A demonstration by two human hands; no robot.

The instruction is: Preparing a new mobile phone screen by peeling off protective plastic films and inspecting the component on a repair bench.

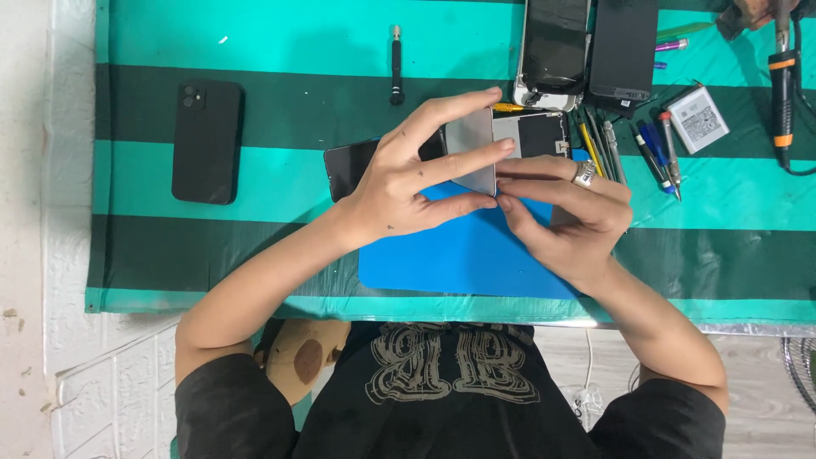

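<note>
Black phone [206, 141] left of the blue mat [459, 251] (tools [650, 149] right).

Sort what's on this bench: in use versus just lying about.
In use: grey panel, held between left hand and right hand; blue mat beneath.

Lying about: black cased phone, black screwdriver, white battery, soldering iron.
</note>
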